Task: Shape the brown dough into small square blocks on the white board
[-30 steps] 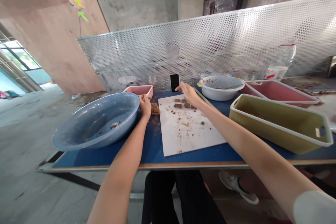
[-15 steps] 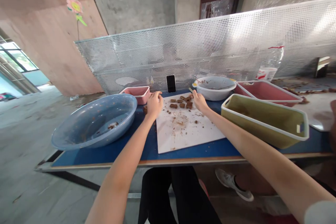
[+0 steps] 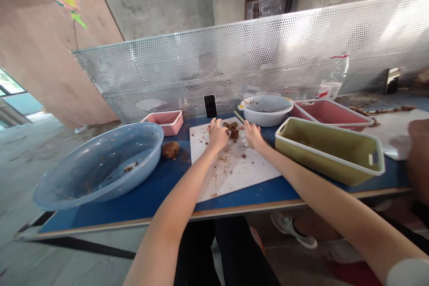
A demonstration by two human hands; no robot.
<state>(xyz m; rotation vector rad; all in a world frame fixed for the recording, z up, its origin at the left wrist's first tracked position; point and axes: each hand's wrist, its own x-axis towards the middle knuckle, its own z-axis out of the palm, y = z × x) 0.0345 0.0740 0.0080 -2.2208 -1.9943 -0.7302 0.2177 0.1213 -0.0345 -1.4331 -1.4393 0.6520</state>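
Note:
Several brown clay-like pieces [image 3: 233, 133] lie close together at the back of a white board [image 3: 241, 172] strewn with crumbs. My left hand [image 3: 217, 135] is at their left side, fingers apart and bent, thumb side against the pieces. From the right, my right hand [image 3: 254, 136] reaches toward the same pieces with fingers stretched out. A thin pale stick [image 3: 238, 116] lies just behind that hand; whether they touch is unclear. Left of the board, a round brown lump [image 3: 170, 149] rests on the blue table [image 3: 174, 170].
A large blue basin [image 3: 103, 161] stands left, a small pink bin [image 3: 167, 123] behind it. A phone [image 3: 210, 106] leans against the perforated screen [image 3: 161, 71]. To the right are a white basin [image 3: 266, 116], a green bin [image 3: 330, 154], a pink bin [image 3: 331, 114] and a bottle [image 3: 331, 80].
My left hand has moved right, from the board's left edge to the brown pieces, uncovering the lump. The pieces are now bunched closer between both hands. My view has shifted slightly right.

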